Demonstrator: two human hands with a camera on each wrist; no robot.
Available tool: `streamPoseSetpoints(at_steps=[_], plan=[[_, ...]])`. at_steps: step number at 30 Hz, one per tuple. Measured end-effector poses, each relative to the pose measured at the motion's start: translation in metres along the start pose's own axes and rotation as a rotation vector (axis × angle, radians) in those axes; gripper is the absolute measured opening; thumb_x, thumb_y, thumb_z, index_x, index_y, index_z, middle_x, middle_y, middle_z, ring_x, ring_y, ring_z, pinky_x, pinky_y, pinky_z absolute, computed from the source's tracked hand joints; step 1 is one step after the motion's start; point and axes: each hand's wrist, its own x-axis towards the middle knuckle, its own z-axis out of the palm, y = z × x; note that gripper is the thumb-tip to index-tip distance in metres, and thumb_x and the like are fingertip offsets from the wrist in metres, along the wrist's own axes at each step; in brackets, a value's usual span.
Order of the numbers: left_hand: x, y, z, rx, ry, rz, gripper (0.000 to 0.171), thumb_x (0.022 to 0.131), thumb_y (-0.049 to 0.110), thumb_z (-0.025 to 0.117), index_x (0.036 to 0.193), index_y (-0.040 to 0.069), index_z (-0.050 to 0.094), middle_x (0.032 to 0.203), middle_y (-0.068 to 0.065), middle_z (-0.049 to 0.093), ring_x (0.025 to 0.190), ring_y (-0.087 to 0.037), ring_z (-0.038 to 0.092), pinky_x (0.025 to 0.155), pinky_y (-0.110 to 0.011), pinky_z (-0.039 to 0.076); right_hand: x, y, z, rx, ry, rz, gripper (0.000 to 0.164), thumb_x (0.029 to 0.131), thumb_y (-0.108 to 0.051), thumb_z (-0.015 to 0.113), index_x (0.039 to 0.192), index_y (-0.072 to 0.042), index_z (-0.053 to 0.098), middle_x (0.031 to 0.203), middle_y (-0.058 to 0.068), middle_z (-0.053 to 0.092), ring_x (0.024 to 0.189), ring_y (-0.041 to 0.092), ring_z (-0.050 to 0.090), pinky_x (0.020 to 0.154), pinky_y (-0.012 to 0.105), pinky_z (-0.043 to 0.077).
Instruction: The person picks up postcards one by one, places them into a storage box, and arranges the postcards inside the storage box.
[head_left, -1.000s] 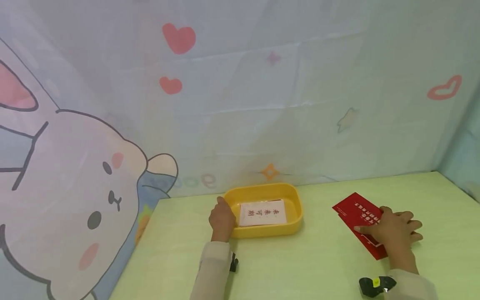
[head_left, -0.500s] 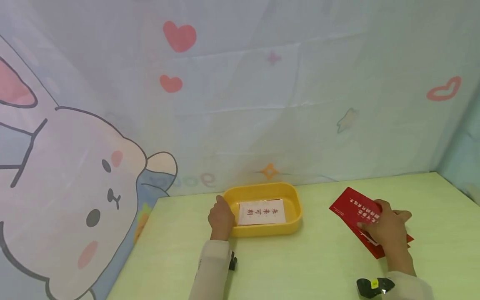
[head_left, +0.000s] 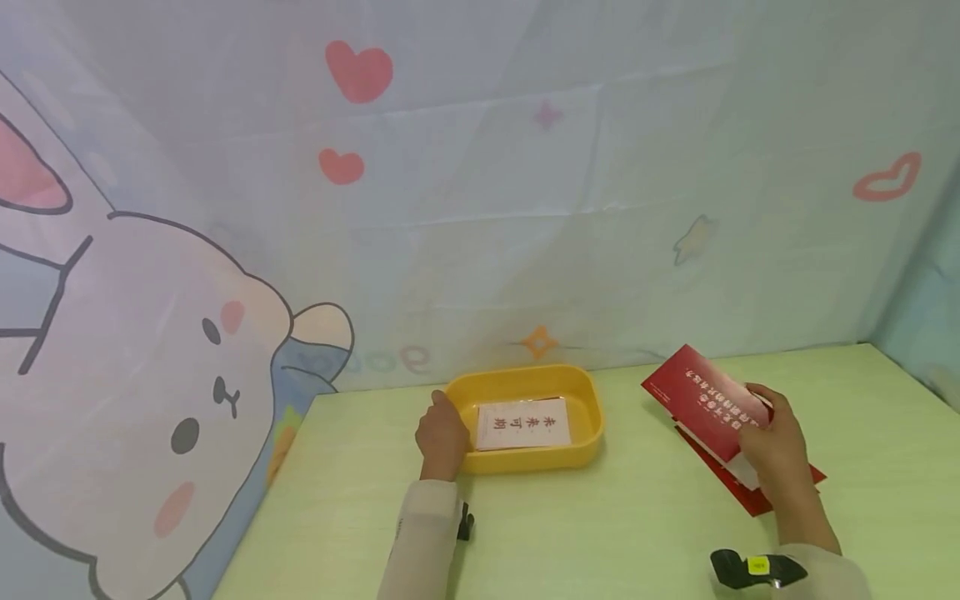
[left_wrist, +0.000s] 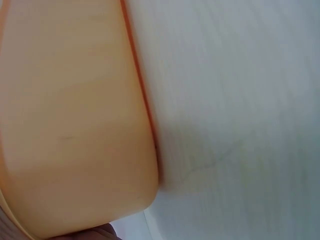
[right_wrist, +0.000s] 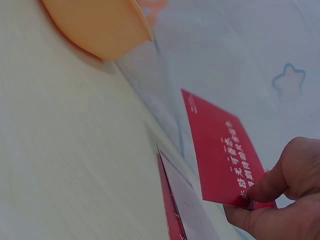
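Note:
My right hand (head_left: 780, 442) pinches a red card (head_left: 701, 400) with white writing between thumb and fingers, tilted up off the table. In the right wrist view the red card (right_wrist: 225, 155) stands well above more cards (right_wrist: 182, 200), one pale-faced and one red. Those lower red cards (head_left: 738, 487) are partly hidden by the hand and the raised card. My left hand (head_left: 442, 437) grips the left end of a yellow tray (head_left: 536, 462). Inside the tray lies a white card (head_left: 523, 425) with red characters. In the left wrist view the tray's side wall (left_wrist: 80, 100) fills the left part, a finger at its bottom edge.
A pale green table (head_left: 600, 533) carries everything. Behind it hangs a printed cloth (head_left: 480, 208) with hearts and a rabbit, meeting the table's back edge close behind the tray.
My right hand has closed on the top red card and lifted it, its far end rising up and to the left off the cards beneath. The left hand and tray stay put.

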Motion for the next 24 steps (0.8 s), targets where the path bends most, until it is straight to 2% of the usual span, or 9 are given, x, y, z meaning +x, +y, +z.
streamPoseSetpoints(at_steps=[2,4,5,7,9,11,16,20,24], plan=[[0.000,0.000,-0.001,-0.001,0.001,0.007,0.036,0.082,0.002,0.073,0.108,-0.001,0.048,0.087,-0.023,0.068,0.073,-0.039,0.070,0.060,-0.047,0.057,-0.002,-0.004,0.001,0.046,-0.019,0.020,0.079,0.089,0.003,0.038,0.159,-0.010,0.004,0.160,0.032,0.015,0.130,0.047,0.038,0.091,0.045,0.055],[0.000,0.000,-0.002,0.000,0.002,0.013,0.036,0.082,0.002,0.073,0.108,-0.001,0.048,0.087,-0.023,0.068,0.073,-0.039,0.070,0.060,-0.047,0.057,-0.003,-0.006,0.003,0.077,-0.035,0.043,0.077,0.093,0.001,0.037,0.159,-0.011,0.000,0.162,0.031,0.008,0.136,0.050,0.031,0.102,0.058,0.047],[0.000,0.000,-0.002,0.002,-0.002,0.013,0.037,0.082,0.002,0.073,0.109,-0.001,0.048,0.087,-0.022,0.068,0.074,-0.038,0.070,0.060,-0.047,0.057,-0.004,-0.007,0.004,0.086,-0.040,0.049,0.076,0.094,0.000,0.036,0.159,-0.011,-0.001,0.162,0.031,0.007,0.137,0.050,0.030,0.105,0.061,0.044],[-0.001,0.000,-0.004,0.009,-0.003,0.010,0.036,0.083,0.002,0.072,0.109,-0.001,0.048,0.087,-0.022,0.068,0.074,-0.038,0.070,0.060,-0.047,0.057,-0.004,-0.009,0.006,0.097,-0.045,0.063,0.074,0.096,-0.002,0.036,0.159,-0.011,-0.002,0.163,0.030,0.006,0.139,0.049,0.030,0.104,0.055,0.047],[-0.001,0.001,-0.005,0.013,-0.008,0.004,0.035,0.084,0.003,0.070,0.110,-0.001,0.048,0.087,-0.022,0.068,0.075,-0.038,0.070,0.061,-0.046,0.057,-0.004,-0.010,0.009,0.106,-0.041,0.065,0.071,0.099,-0.005,0.037,0.159,-0.010,-0.002,0.163,0.030,0.008,0.139,0.048,0.033,0.095,0.041,0.056],[-0.002,0.002,-0.006,0.013,-0.006,0.004,0.034,0.085,0.003,0.069,0.111,-0.001,0.048,0.086,-0.022,0.068,0.075,-0.038,0.070,0.061,-0.046,0.057,-0.004,-0.012,0.012,0.108,-0.034,0.067,0.069,0.101,-0.008,0.037,0.158,-0.008,-0.002,0.163,0.030,0.011,0.139,0.047,0.036,0.090,0.035,0.058],[-0.003,0.002,-0.005,0.010,-0.008,0.005,0.036,0.083,0.003,0.071,0.110,-0.001,0.048,0.086,-0.022,0.068,0.075,-0.038,0.070,0.061,-0.046,0.057,-0.004,-0.015,0.020,0.115,-0.037,0.045,0.065,0.103,-0.011,0.039,0.158,-0.005,0.004,0.163,0.028,0.015,0.137,0.045,0.041,0.090,0.033,0.057],[-0.002,0.000,-0.004,0.011,-0.014,-0.001,0.036,0.083,0.003,0.071,0.110,0.000,0.047,0.085,-0.022,0.068,0.075,-0.037,0.070,0.061,-0.046,0.057,-0.006,-0.017,0.025,0.137,-0.080,0.018,0.063,0.103,-0.011,0.039,0.157,-0.002,0.008,0.161,0.030,0.022,0.131,0.041,0.044,0.070,0.013,0.053],[0.000,-0.001,-0.003,0.004,-0.024,-0.015,0.035,0.084,0.004,0.069,0.110,0.001,0.047,0.085,-0.021,0.068,0.075,-0.037,0.070,0.061,-0.046,0.057,-0.006,-0.020,0.030,0.205,-0.131,0.017,0.059,0.104,-0.011,0.034,0.158,-0.005,0.011,0.159,0.028,0.024,0.126,0.031,0.048,0.071,0.011,0.052]])
